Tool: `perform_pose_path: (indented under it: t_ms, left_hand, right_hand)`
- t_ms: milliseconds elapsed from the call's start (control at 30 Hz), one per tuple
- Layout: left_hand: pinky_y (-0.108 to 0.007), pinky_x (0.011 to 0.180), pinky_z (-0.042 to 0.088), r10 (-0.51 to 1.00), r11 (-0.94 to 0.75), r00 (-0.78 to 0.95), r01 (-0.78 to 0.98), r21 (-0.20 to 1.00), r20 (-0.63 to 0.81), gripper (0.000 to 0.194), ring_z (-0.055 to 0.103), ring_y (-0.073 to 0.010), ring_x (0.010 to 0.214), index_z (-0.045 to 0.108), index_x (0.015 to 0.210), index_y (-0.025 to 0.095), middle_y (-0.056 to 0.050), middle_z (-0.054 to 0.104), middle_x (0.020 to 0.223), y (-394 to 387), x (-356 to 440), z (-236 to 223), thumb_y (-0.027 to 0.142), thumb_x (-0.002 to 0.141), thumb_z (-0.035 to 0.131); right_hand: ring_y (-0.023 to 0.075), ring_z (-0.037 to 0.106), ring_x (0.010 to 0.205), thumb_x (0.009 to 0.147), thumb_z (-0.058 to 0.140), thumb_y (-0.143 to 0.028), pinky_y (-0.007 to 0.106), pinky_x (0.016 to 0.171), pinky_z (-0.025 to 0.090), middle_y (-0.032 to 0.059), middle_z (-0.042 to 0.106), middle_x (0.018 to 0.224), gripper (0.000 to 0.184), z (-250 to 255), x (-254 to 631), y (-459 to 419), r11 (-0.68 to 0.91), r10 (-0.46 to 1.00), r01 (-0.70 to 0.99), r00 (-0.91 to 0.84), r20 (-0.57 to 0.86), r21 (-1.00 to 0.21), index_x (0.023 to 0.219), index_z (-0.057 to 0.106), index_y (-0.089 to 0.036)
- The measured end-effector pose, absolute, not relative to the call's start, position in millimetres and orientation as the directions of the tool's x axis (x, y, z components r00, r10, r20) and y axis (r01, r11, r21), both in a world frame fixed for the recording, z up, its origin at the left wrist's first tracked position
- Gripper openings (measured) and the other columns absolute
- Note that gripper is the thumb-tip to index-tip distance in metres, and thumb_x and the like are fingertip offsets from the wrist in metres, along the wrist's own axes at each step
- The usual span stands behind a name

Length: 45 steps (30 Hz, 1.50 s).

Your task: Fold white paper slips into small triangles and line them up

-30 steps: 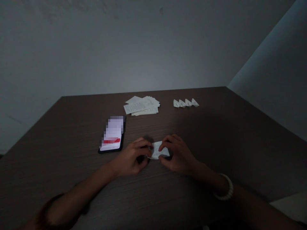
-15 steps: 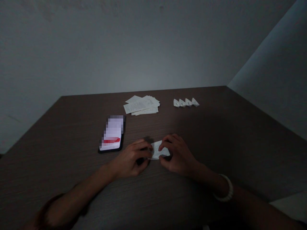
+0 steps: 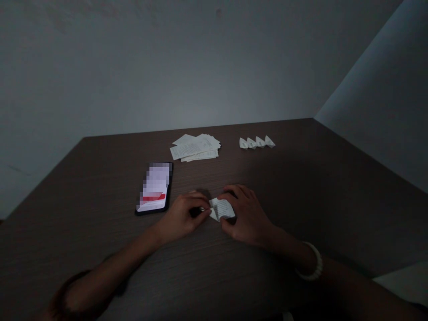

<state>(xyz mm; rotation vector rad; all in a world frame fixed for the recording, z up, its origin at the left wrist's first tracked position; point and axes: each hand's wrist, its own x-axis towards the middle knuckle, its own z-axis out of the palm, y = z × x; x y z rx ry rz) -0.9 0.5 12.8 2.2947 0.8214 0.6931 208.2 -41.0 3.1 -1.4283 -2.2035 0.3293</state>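
Observation:
A small printed slip of paper [image 3: 222,208] lies on the dark wooden table [image 3: 301,187] between my hands. My left hand [image 3: 182,217] pinches its left corner, which is turned up into a fold. My right hand [image 3: 244,215] curls over the slip's right end and presses it down with closed fingers. A white bead bracelet [image 3: 312,266] sits on my right wrist.
A phone [image 3: 154,187] with a lit screen lies left of my hands. A loose stack of paper slips [image 3: 195,147] sits at the far middle. A row of several small folded paper pieces [image 3: 257,142] stands to its right. Walls close off the table's far and right sides.
The slip's left corner has been folded inward by my left hand, so its shape went from a flat rectangle to a pointed end. Both hands stayed in place.

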Motion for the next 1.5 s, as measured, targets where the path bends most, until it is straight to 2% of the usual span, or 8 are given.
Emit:
perform_pose_path:
  t_ms: [267,800,967,1067,1167,1267,1400,1500]
  left_hand:
    - [-0.030,0.068,0.050,0.798,-0.545,0.562,0.519,0.659,0.218,0.010,0.060,-0.0156,0.072,0.067,0.069,0.014,-0.005,0.063,0.083,0,12,11,0.016,0.079,0.063]
    - [-0.026,0.057,0.043,0.841,-0.493,0.501,0.557,0.668,0.204,0.009,0.055,-0.0122,0.065,0.063,0.069,0.014,-0.003,0.059,0.079,-3,17,9,0.016,0.077,0.059]
    - [-0.025,0.056,0.042,0.842,-0.500,0.490,0.556,0.664,0.225,0.002,0.053,-0.0116,0.063,0.062,0.074,0.014,-0.002,0.057,0.077,-2,17,9,0.016,0.075,0.061]
    - [-0.025,0.058,0.043,0.825,-0.515,0.523,0.541,0.665,0.214,0.006,0.053,-0.0115,0.064,0.064,0.072,0.014,-0.003,0.058,0.080,-1,17,10,0.015,0.076,0.059]
    - [-0.025,0.057,0.043,0.818,-0.522,0.535,0.536,0.663,0.212,0.009,0.053,-0.0111,0.063,0.066,0.074,0.014,-0.003,0.058,0.081,-1,16,11,0.016,0.078,0.058]
    - [-0.025,0.057,0.043,0.814,-0.531,0.539,0.535,0.657,0.219,0.010,0.054,-0.0115,0.063,0.067,0.074,0.014,-0.003,0.058,0.081,-1,16,10,0.015,0.077,0.058]
    - [-0.024,0.057,0.043,0.805,-0.545,0.544,0.519,0.658,0.237,0.010,0.054,-0.0114,0.064,0.068,0.071,0.015,-0.003,0.058,0.079,-2,15,8,0.013,0.076,0.059]
    - [-0.024,0.058,0.044,0.799,-0.552,0.549,0.505,0.664,0.245,0.012,0.055,-0.0122,0.066,0.069,0.071,0.015,-0.003,0.059,0.080,-3,14,5,0.011,0.077,0.059]
  right_hand:
    - [0.0287,0.041,0.123,0.071,0.065,-0.028,0.046,0.105,0.031,0.0102,0.049,0.127,0.048,5,209,-42,0.418,0.908,0.792,-0.341,0.245,-0.446,0.118,0.057,-0.022]
    - [0.0280,0.042,0.122,0.071,0.065,-0.027,0.046,0.105,0.031,0.0089,0.050,0.126,0.047,2,209,-42,0.428,0.902,0.783,-0.338,0.269,-0.452,0.116,0.057,-0.023]
    - [0.0285,0.045,0.115,0.070,0.065,-0.026,0.045,0.099,0.035,0.0087,0.054,0.120,0.041,4,209,-42,0.422,0.904,0.781,-0.326,0.275,-0.460,0.111,0.059,-0.023]
    - [0.0274,0.047,0.109,0.070,0.066,-0.025,0.044,0.095,0.037,0.0082,0.055,0.115,0.036,7,209,-43,0.436,0.898,0.772,-0.338,0.282,-0.463,0.106,0.059,-0.023]
    - [0.0280,0.046,0.111,0.070,0.068,-0.025,0.044,0.095,0.036,0.0084,0.053,0.118,0.034,8,210,-44,0.458,0.884,0.772,-0.346,0.314,-0.441,0.104,0.061,-0.023]
    - [0.0267,0.045,0.113,0.074,0.068,-0.024,0.043,0.095,0.036,0.0068,0.053,0.121,0.029,6,213,-42,0.536,0.840,0.736,-0.416,0.348,-0.413,0.102,0.064,-0.025]
    - [0.0196,0.053,0.097,0.084,0.062,-0.023,0.038,0.088,0.038,0.0023,0.061,0.107,0.015,0,221,-36,0.680,0.731,0.611,-0.606,0.313,-0.404,0.097,0.068,-0.028]
    - [0.0188,0.055,0.098,0.086,0.060,-0.022,0.037,0.086,0.040,0.0026,0.062,0.110,0.016,-1,227,-33,0.745,0.662,0.553,-0.681,0.314,-0.373,0.099,0.069,-0.028]
